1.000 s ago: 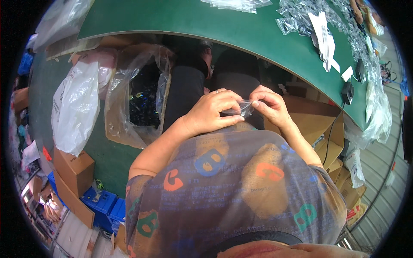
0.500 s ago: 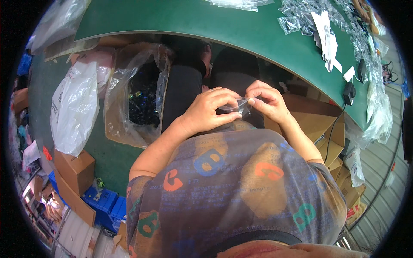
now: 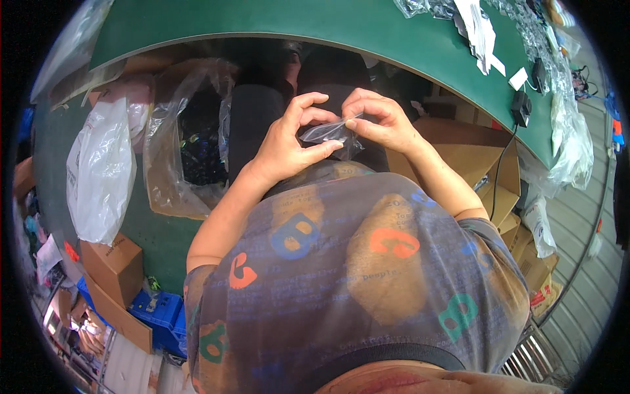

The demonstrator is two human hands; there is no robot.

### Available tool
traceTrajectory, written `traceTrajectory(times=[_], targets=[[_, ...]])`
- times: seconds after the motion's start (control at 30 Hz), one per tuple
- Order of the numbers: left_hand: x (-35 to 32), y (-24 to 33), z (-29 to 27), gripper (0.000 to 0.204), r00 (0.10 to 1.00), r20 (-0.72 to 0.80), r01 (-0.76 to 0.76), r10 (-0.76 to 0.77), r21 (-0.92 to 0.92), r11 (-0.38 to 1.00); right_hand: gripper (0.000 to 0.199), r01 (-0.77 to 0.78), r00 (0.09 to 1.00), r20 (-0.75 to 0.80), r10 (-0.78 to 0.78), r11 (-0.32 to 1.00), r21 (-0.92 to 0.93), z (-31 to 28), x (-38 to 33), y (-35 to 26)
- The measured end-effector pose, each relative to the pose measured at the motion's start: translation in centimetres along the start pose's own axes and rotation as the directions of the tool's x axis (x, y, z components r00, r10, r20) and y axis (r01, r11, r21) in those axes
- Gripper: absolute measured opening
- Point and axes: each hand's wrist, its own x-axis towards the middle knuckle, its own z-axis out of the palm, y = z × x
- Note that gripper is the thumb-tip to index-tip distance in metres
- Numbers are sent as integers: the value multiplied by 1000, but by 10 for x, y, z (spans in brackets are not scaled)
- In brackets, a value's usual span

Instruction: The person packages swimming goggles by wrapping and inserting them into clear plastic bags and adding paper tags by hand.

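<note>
Here, two hands, left hand (image 3: 283,146) and right hand (image 3: 384,123), pinch one small clear plastic bag (image 3: 326,133) between fingertips.

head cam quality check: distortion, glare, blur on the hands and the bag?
Head view: strong fisheye, the green table edge bows into an arc and the corners go black. Even daylight, no hard shadows. Left hand and right hand are fairly sharp; the small clear bag between them shows faint sheen, contents unreadable. Rim areas are smeared; the white plastic bag is near blown out.
</note>
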Motion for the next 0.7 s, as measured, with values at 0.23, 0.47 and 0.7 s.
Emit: traceTrajectory(times=[0.23,0.47,0.7], targets=[[-1,-3,7,79,999,-44,-13,14,20,1000,9,-34,999,24,34,999,-2,1,3,-10],[0,-4,12,83,996,-79,-52,49,-28,998,11,29,1000,-5,-30,995,-94,2,5,-14],[0,-2,14,83,995,-82,-51,49,-30,998,13,120,993,34,-115,950,-288,-1,9,-21]])
